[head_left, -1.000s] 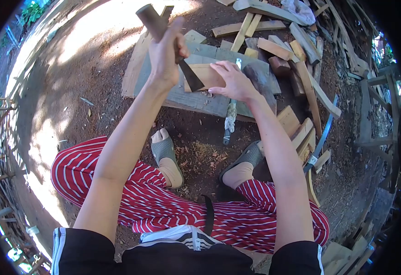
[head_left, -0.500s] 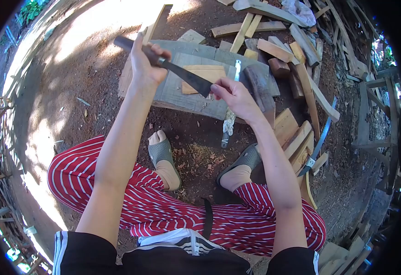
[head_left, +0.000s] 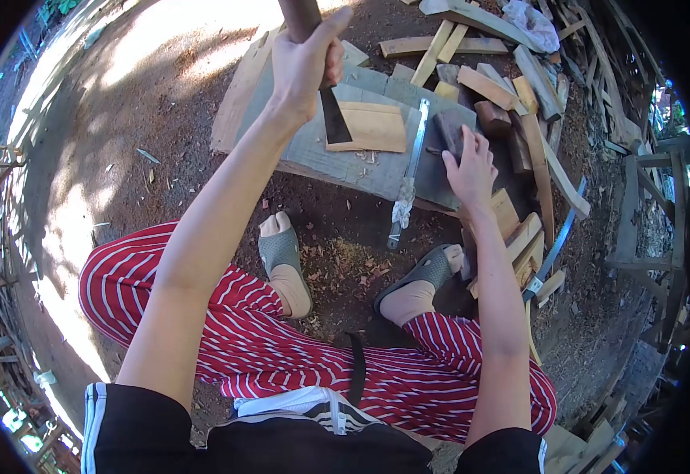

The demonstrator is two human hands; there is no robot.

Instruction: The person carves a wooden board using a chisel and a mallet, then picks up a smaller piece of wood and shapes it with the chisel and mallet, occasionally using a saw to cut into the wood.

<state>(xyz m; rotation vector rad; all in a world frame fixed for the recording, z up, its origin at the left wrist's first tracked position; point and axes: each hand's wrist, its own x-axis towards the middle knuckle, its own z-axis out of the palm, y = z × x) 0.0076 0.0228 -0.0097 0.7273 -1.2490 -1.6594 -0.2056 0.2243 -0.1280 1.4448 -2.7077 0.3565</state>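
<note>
My left hand (head_left: 301,67) is wrapped round the handle of a dark-bladed chisel (head_left: 335,118), whose blade points down over a light wooden piece (head_left: 376,128) on the low wooden bench (head_left: 305,150). At the bench's right part, my right hand (head_left: 471,170) has its fingers apart, over or against a dark wooden block (head_left: 449,130); contact is hard to tell. Between the hands lies a long metal blade (head_left: 418,150) with a wrapped lower end.
Wooden offcuts (head_left: 538,150) are heaped right of the bench, with a curved blue blade (head_left: 562,237) beside them. A plastic bag (head_left: 530,24) lies at the upper right. My sandalled feet (head_left: 282,253) are below the bench, among wood shavings.
My right hand has let go of the chisel's blade end and moved right to the dark block. My left hand has moved up and right, and the chisel has swung to point downward.
</note>
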